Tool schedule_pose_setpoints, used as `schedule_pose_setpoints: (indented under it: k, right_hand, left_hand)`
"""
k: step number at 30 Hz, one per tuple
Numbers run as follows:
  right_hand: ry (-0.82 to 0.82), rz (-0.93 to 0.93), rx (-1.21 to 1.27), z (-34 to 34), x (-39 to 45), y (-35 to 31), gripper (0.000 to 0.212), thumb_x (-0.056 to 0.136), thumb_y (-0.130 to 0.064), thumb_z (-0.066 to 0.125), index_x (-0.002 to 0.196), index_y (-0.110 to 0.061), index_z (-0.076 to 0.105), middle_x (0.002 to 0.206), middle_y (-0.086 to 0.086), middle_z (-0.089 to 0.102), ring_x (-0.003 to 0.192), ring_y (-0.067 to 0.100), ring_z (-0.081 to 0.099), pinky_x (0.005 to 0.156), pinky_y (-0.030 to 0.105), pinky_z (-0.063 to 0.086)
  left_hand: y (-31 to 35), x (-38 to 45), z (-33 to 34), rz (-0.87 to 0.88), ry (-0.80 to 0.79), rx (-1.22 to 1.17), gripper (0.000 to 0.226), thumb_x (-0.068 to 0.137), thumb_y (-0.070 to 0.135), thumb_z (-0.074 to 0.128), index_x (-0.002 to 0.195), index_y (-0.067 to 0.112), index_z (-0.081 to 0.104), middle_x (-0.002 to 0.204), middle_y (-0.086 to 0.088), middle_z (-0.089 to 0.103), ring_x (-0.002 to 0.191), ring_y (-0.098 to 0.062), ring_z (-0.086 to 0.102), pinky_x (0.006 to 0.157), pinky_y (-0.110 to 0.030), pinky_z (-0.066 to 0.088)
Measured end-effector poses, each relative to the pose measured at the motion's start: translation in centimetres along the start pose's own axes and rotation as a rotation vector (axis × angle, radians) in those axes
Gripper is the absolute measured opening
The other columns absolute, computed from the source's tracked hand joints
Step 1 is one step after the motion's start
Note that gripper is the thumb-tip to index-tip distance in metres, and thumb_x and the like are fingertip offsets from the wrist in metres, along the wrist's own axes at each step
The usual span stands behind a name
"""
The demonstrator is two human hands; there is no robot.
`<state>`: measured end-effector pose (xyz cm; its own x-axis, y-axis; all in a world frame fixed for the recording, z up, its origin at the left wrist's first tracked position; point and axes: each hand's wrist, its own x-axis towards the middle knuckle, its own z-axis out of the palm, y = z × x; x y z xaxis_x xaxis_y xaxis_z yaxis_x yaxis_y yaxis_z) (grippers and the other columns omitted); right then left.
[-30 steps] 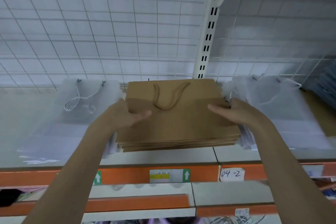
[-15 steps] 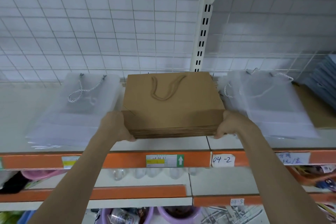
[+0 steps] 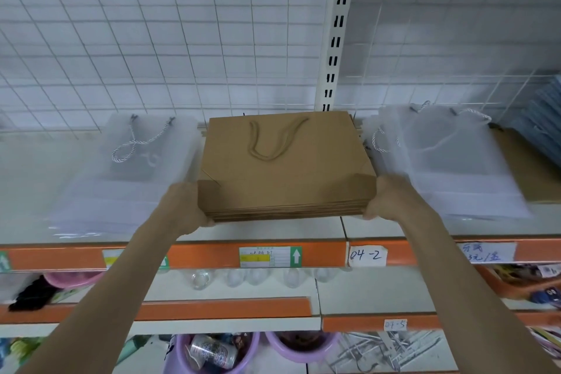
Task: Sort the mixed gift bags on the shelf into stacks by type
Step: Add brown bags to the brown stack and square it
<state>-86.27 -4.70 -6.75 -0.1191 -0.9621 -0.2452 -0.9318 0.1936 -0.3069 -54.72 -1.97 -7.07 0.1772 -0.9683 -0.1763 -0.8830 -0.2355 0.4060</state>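
Kraft bag stack (image 3: 285, 167) lies flat, handles toward the grid wall; left hand (image 3: 185, 209) and right hand (image 3: 391, 200) grip its near corners.

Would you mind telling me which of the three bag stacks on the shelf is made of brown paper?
The middle stack, held at its front corners by the left hand and right hand; the left stack and right stack are translucent white.

Fingertips of both hands hidden under the brown bag stack (image 3: 285, 167); right-edge blue stack (image 3: 546, 127) cut off.
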Motion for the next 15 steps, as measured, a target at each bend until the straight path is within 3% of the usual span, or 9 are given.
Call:
schedule_pose_setpoints:
  k: [3, 7, 12, 15]
  right_hand:
    - [0.041, -0.035, 0.106, 0.8, 0.3, 1.1, 0.03, 0.067, -0.003, 0.074, 0.095, 0.005, 0.064, 0.094, 0.017, 0.065, 0.088, 0.029, 0.062, 0.071, 0.029, 0.047]
    - [0.141, -0.091, 0.093, 1.5, -0.2, 1.4, 0.053, 0.065, -0.018, 0.083, 0.106, 0.003, 0.058, 0.106, 0.016, 0.061, 0.098, 0.031, 0.059, 0.082, 0.036, 0.051]
    - [0.185, -0.14, 0.016, 1.4, -0.6, 1.2, 0.064, 0.069, -0.028, 0.081, 0.114, 0.003, 0.048, 0.114, 0.019, 0.058, 0.105, 0.033, 0.055, 0.085, 0.037, 0.047]
    - [0.188, -0.181, 0.02, 1.2, -0.8, 1.4, 0.086, 0.071, -0.028, 0.08, 0.136, -0.002, 0.03, 0.121, 0.02, 0.054, 0.112, 0.034, 0.05, 0.09, 0.038, 0.042]
  left_hand:
    - [-0.4, -0.7, 0.5, 0.077, 0.082, -0.001, 0.066, 0.069, 0.016, 0.081, 0.127, 0.009, 0.052, 0.117, -0.017, 0.06, 0.108, -0.033, 0.055, 0.086, -0.033, 0.044]
    - [-0.9, -1.1, 1.2, 0.09, 0.142, -0.009, 0.056, 0.072, 0.02, 0.079, 0.119, 0.003, 0.052, 0.114, -0.018, 0.059, 0.105, -0.034, 0.053, 0.08, -0.032, 0.039]
    - [-0.7, -0.5, 0.7, 0.069, 0.117, -0.001, 0.064, 0.066, 0.02, 0.083, 0.123, 0.008, 0.055, 0.114, -0.019, 0.061, 0.107, -0.034, 0.053, 0.087, -0.036, 0.045]
    - [-0.5, 0.1, 0.3, 0.066, 0.088, 0.018, 0.07, 0.062, 0.021, 0.086, 0.124, 0.009, 0.055, 0.106, -0.016, 0.062, 0.098, -0.033, 0.058, 0.08, -0.034, 0.048]
